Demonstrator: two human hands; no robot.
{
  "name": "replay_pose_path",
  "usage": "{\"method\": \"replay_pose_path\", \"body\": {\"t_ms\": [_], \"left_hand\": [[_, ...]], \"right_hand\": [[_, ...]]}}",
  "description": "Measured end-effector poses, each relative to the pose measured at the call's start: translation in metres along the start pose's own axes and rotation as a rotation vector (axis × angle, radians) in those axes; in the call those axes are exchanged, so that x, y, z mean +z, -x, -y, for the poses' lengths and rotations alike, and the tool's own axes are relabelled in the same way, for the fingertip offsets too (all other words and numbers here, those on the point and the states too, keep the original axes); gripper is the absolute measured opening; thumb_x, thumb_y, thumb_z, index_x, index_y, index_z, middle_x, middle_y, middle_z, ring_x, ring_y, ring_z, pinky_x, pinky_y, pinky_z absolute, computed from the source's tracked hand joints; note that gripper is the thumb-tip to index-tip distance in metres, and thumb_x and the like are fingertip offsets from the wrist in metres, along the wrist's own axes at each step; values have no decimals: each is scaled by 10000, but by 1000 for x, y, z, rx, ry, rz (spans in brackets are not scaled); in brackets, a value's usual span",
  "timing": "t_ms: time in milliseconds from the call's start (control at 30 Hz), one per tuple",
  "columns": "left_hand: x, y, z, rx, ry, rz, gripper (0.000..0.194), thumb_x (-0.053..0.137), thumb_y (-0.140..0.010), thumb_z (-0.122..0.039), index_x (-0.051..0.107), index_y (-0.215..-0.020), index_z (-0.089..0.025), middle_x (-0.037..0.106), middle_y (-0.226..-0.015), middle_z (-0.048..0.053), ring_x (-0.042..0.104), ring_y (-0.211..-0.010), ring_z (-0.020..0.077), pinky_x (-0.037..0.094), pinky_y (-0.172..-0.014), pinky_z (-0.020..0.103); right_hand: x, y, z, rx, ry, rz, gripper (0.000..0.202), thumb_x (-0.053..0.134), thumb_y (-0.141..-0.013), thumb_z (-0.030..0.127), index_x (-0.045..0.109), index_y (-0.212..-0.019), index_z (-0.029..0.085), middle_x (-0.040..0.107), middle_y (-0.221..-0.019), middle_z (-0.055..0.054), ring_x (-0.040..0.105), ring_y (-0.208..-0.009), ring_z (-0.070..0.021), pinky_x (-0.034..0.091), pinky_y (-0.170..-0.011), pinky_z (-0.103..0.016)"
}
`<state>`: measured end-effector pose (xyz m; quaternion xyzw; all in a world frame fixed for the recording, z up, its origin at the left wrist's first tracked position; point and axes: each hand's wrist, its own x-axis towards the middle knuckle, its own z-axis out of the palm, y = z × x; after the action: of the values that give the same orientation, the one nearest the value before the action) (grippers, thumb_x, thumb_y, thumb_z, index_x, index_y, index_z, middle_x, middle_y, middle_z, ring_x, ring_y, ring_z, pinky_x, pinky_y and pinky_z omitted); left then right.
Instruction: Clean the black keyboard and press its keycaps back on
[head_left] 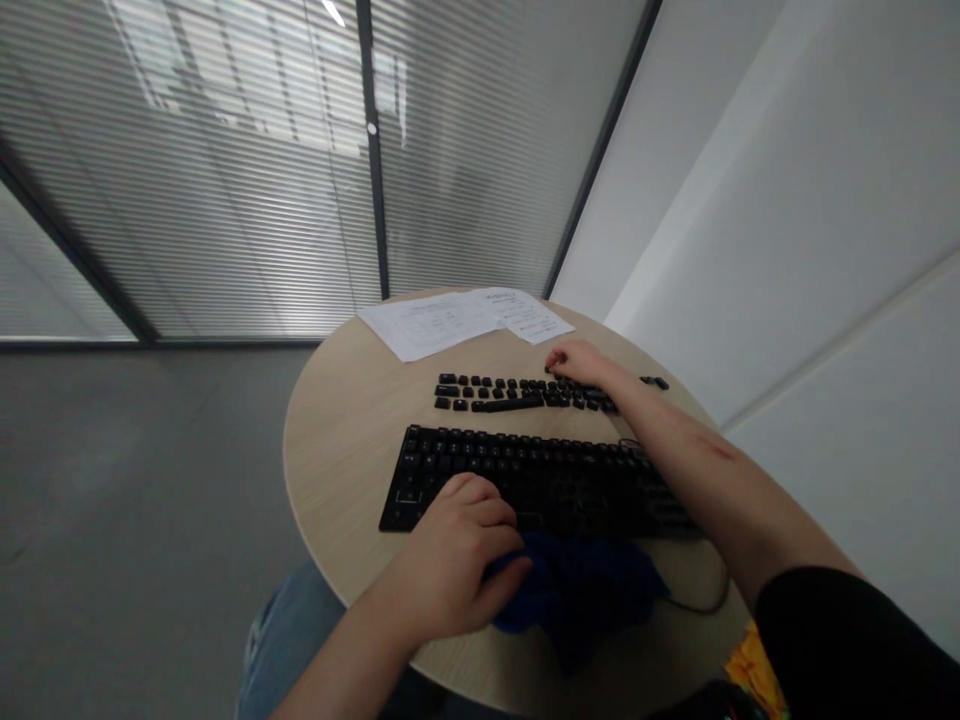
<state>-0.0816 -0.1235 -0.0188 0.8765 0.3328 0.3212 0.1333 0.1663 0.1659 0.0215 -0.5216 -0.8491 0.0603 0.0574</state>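
Note:
A black keyboard [585, 500] lies across the round table, with keys missing from part of it. My left hand [469, 545] rests over its lower left part, fingers loosely bent and thumb apart, beside a crumpled blue cloth [592, 590]. Beyond the keyboard, loose black keycaps [514, 405] are laid out in rows. At the far side of these rows is my right hand [576, 360], its fingertips pinched on a small dark keycap [548, 369]. My right forearm covers the keyboard's right end and some of the keycaps.
Printed paper sheets [442, 320] lie at the far edge of the wooden table [330, 430]. A cable [701, 607] curves along the right side. Something yellow [756, 670] shows below the table edge. A white wall [810, 200] stands close on the right.

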Motion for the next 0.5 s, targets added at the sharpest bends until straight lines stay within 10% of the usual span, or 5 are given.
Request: {"method": "replay_pose_path", "body": {"t_ms": [167, 500], "left_hand": [[-1, -1, -1, 7, -6, 20, 140, 623, -897, -248, 710, -794, -210, 697, -847, 30, 583, -890, 224, 442, -876, 448], [-2, -2, 1, -54, -34, -49, 272, 522, -974, -271, 699, -781, -196, 692, -866, 52, 597, -874, 222, 463, -837, 422]], "right_hand": [[-23, 61, 28, -102, -189, -242, 151, 703, -855, 272, 800, -955, 214, 770, -949, -48, 680, -876, -196, 523, -826, -338], [23, 155, 87, -380, -257, -99, 130, 719, -871, 189, 790, -962, 249, 782, -954, -32, 693, -920, -212, 519, -876, -365]]}}
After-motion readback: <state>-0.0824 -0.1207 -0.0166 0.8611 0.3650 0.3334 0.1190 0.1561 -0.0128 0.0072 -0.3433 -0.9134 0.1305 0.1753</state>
